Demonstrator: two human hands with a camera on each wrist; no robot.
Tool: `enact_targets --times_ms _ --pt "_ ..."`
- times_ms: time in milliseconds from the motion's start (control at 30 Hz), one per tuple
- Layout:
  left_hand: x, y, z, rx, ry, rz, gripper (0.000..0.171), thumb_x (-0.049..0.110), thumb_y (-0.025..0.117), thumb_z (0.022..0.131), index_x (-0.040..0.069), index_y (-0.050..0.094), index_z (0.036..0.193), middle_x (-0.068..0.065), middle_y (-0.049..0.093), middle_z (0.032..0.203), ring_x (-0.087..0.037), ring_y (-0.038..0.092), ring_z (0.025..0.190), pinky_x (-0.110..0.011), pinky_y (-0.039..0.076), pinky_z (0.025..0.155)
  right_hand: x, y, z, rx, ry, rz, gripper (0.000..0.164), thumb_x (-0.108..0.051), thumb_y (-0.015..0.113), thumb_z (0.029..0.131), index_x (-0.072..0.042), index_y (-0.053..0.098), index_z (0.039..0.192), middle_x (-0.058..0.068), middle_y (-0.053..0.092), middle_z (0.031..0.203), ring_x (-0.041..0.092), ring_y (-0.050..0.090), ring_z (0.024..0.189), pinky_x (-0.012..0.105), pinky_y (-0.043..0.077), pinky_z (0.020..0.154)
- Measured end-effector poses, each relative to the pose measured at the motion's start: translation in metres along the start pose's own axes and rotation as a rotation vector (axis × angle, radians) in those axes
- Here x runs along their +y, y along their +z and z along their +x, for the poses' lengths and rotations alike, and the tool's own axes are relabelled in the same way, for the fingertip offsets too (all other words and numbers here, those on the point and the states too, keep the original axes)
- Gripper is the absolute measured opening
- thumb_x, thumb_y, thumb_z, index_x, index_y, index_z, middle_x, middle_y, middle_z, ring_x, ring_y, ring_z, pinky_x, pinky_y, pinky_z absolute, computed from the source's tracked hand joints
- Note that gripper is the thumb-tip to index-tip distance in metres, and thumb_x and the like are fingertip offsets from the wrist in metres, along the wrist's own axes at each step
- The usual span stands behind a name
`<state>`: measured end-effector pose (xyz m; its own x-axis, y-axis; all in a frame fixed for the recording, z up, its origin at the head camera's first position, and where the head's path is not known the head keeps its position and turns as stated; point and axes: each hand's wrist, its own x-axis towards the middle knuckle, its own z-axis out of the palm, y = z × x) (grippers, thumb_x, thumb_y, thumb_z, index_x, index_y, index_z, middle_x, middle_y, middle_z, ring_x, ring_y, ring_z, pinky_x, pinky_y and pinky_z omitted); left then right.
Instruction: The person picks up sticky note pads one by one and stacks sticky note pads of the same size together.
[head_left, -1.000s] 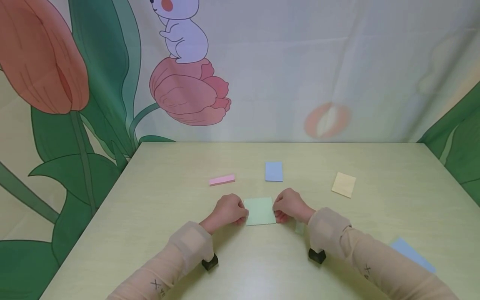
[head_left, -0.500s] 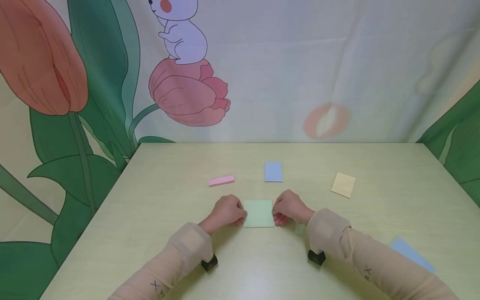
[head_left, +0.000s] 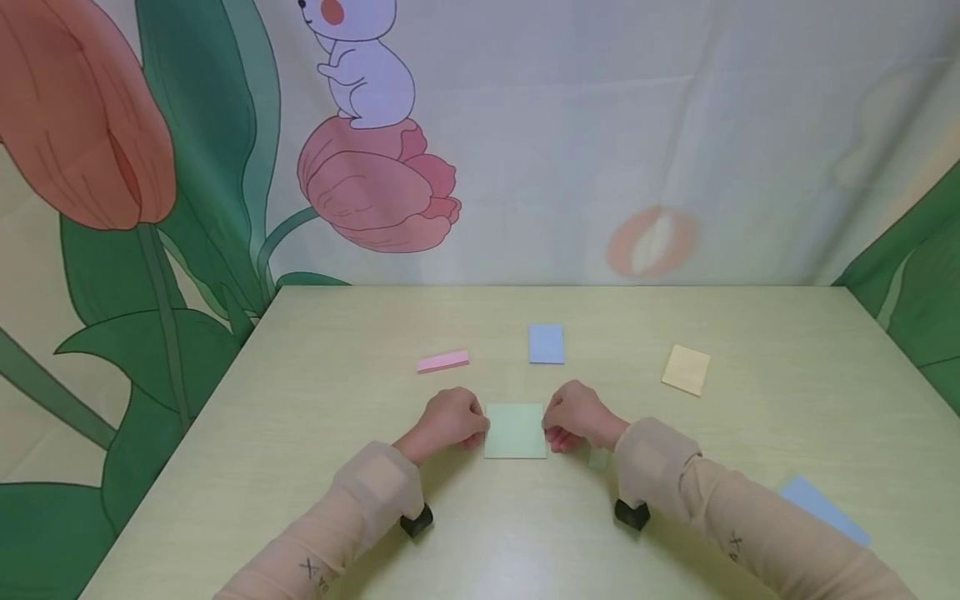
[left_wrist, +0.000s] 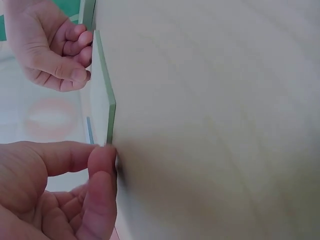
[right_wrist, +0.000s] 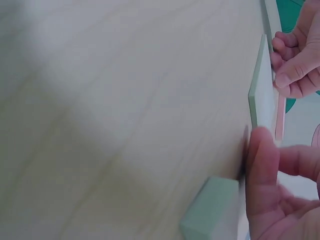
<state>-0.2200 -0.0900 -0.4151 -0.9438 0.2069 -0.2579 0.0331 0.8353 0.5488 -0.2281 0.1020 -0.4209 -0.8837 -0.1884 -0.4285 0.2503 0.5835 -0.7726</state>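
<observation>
On sleeves [head_left: 341, 529], legible "X"; L hand [head_left: 450, 418] & R hand [head_left: 577, 415] pinch green sq [head_left: 515, 432].

Lying flat on the table [head_left: 525, 533] as a thin, pale green square slab [head_left: 515, 431], running parallel to the far edge, sitting nearer the left edge than the right.

Forward-down head view, close low wrist views

Pale table [head_left: 337, 392] under green square [head_left: 515, 432], green block [right_wrist: 210, 210], pink strip [head_left: 442, 362], yellow rectangle [head_left: 686, 370], blue rectangle [head_left: 546, 344] and partly hidden blue piece [head_left: 821, 507]
</observation>
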Motion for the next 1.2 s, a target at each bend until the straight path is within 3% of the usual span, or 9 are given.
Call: enact_targets --times_ms 133,333,933,1200 --pt "-0.001 -0.002 0.003 0.03 -0.015 0.001 0.005 0.007 0.052 0.077 0.004 0.055 0.078 0.0 0.05 0.051 -0.012 0.045 0.05 -0.02 0.034 0.05 -0.003 -0.001 0.002 0.058 -0.015 0.005 0.007 -0.004 0.056 0.081 0.002 0.058 0.08 0.008 0.056 0.057 0.014 0.054 0.044 0.024 0.048 0.046" --pt "0.003 0.0 0.003 0.053 0.0 -0.023 0.016 0.005 0.051 0.077 0.0 0.056 0.092 0.002 0.047 0.049 -0.011 0.045 0.049 -0.02 0.035 0.054 -0.003 0.001 0.005 0.1 -0.013 0.067 0.01 -0.001 0.054 0.08 0.004 0.059 0.087 0.008 0.056 0.057 0.013 0.053 0.045 0.025 0.049 0.048" --pt "0.003 0.003 0.006 0.043 0.022 -0.024 0.014 0.006 0.053 0.081 0.001 0.055 0.093 -0.003 0.059 0.055 -0.011 0.05 0.049 -0.02 0.036 0.05 -0.001 0.004 0.008 0.074 0.009 0.17 0.014 0.0 0.05 0.082 0.007 0.059 0.09 0.011 0.058 0.065 0.014 0.055 0.047 0.024 0.049 0.047" --pt "0.008 -0.003 0.003 0.07 0.041 0.027 0.013 0.007 0.054 0.08 0.0 0.056 0.091 -0.006 0.06 0.073 -0.013 0.049 0.057 -0.021 0.036 0.052 -0.003 -0.011 0.004 0.078 -0.02 0.098 0.015 -0.005 0.052 0.084 0.006 0.059 0.092 0.008 0.056 0.065 0.014 0.053 0.05 0.025 0.049 0.049"
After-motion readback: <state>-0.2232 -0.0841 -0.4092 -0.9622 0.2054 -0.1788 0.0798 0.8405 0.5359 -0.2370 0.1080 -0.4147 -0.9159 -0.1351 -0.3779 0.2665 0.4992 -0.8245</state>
